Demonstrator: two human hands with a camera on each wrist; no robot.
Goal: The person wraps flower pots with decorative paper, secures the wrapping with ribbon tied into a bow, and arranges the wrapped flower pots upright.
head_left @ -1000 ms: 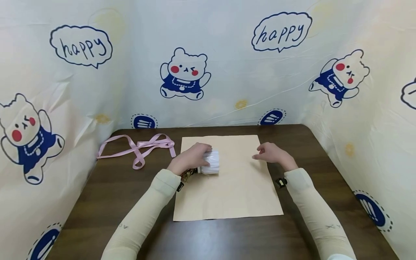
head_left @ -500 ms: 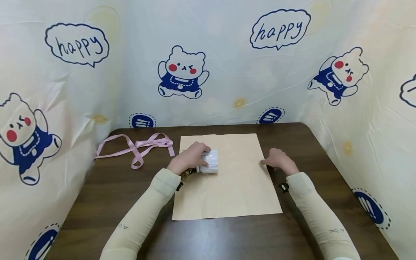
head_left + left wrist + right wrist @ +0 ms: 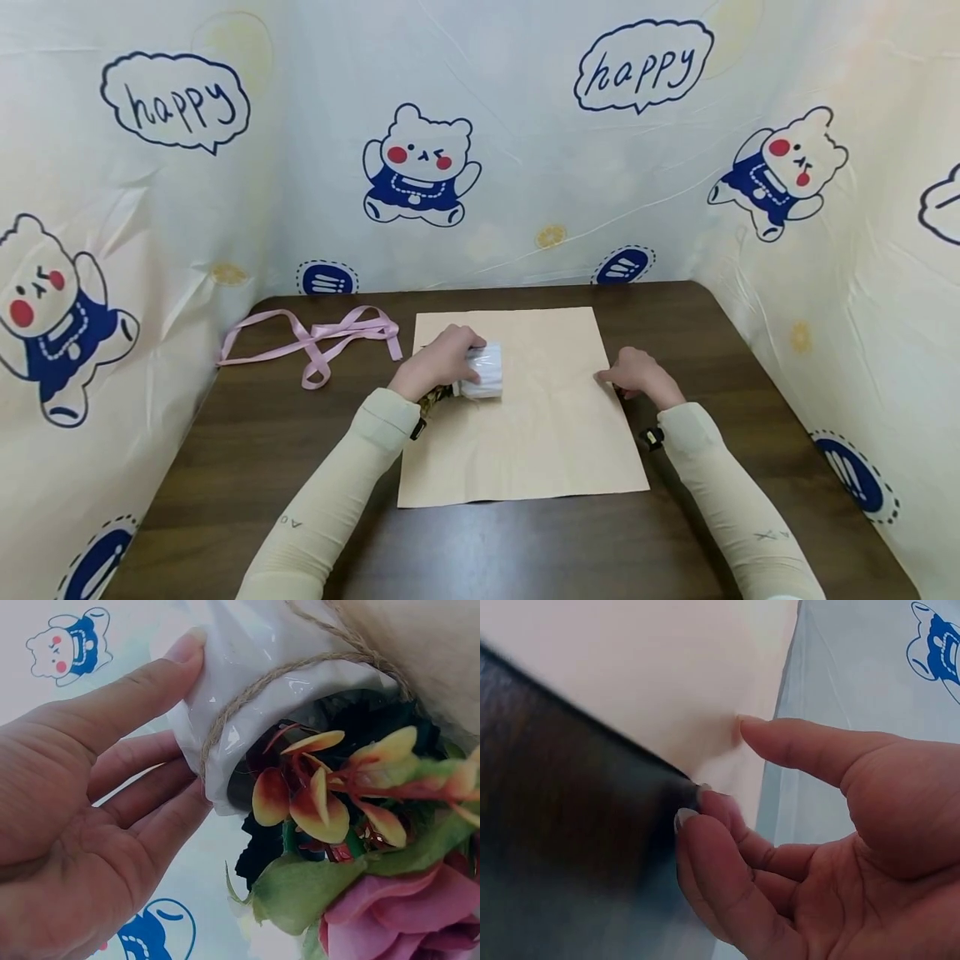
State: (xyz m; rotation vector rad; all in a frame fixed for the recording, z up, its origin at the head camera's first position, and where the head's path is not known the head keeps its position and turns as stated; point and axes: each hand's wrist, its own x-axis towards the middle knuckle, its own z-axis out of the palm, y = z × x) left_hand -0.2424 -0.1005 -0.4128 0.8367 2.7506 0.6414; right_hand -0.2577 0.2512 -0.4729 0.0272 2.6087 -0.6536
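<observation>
Gripping left hand (image 3: 438, 364); glossy, faceted vase (image 3: 244, 646)

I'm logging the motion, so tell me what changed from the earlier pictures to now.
The right hand moved right and slightly downward in the head view, to the right edge of the flat beige paper sheet; its thumb now touches the sheet. Whether its grip closed is unclear. The left hand still holds the glossy white faceted pot; the pink looped ribbon stayed put.
</observation>
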